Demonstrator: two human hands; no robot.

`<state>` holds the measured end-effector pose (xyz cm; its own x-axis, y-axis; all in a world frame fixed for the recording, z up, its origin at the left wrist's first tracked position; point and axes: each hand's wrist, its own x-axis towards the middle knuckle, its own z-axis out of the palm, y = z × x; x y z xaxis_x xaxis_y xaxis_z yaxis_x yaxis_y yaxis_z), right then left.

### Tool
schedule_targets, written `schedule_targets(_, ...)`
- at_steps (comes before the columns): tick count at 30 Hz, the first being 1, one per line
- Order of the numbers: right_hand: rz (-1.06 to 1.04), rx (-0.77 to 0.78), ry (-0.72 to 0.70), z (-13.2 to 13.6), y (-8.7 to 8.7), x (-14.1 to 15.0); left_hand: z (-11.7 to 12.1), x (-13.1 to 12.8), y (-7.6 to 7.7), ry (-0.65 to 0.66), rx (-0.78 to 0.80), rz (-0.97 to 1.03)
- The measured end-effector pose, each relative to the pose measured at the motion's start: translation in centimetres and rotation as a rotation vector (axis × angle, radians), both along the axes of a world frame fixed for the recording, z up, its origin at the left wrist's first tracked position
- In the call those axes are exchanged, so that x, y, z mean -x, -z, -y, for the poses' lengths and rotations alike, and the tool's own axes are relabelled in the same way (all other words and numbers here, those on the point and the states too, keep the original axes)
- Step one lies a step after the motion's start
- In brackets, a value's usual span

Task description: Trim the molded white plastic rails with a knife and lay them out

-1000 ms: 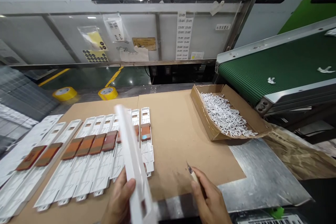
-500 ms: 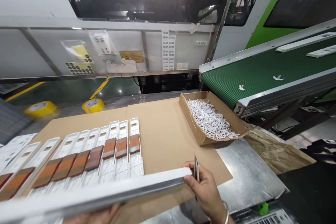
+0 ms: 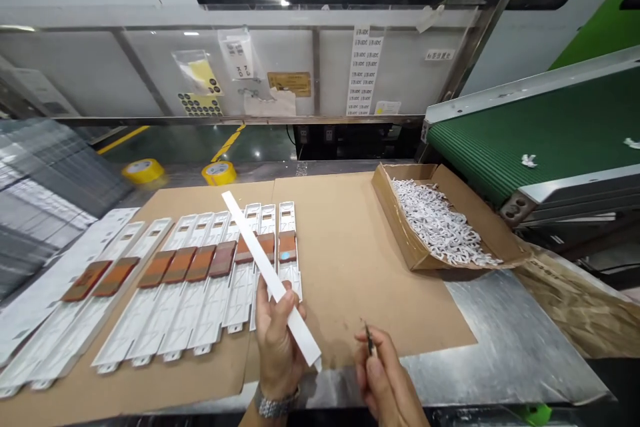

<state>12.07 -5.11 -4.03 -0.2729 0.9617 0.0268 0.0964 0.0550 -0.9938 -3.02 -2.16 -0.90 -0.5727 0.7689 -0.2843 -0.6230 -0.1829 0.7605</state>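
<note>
Left hand: fingers and thumb closed in a narrow grip around a long white plastic strip, near its lower end.
White plastic strip: tilted, its far end raised over the row of moulded parts, its near end past the palm, above the cardboard sheet's front edge.
Left wrist: a metal-link wristwatch.
Right hand: thumb and fingers pinched narrowly on a small trimming knife, tip pointing up; well apart from the strip.
Moulded parts: white plastic panels lying side by side, at least 9 with a brown-orange pad across each.
Work surface: cardboard sheet under the panels, over a sheet of galvanised metal.
Right of the sheet: cardboard tray heaped with white plastic offcuts, just below a green conveyor belt carrying 2 offcuts.
Background: 2 yellow tape rolls on the floor beyond the sheet; printed labels on a grey panel.
</note>
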Motion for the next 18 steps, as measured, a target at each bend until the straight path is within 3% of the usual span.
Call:
schedule_targets(5,0.220,-0.183,-0.319,0.1,-1.4,-0.9,0.1,0.6,0.3,0.033,-0.027,-0.024)
schedule_targets(9,0.361,-0.313,-0.238,0.2,-1.2,-0.2,0.2,0.5,0.3,0.035,-0.013,-0.028)
schedule_targets(18,0.547,-0.436,-0.149,0.5,-0.1,0.8,0.4,0.5,0.3,0.047,-0.004,-0.035)
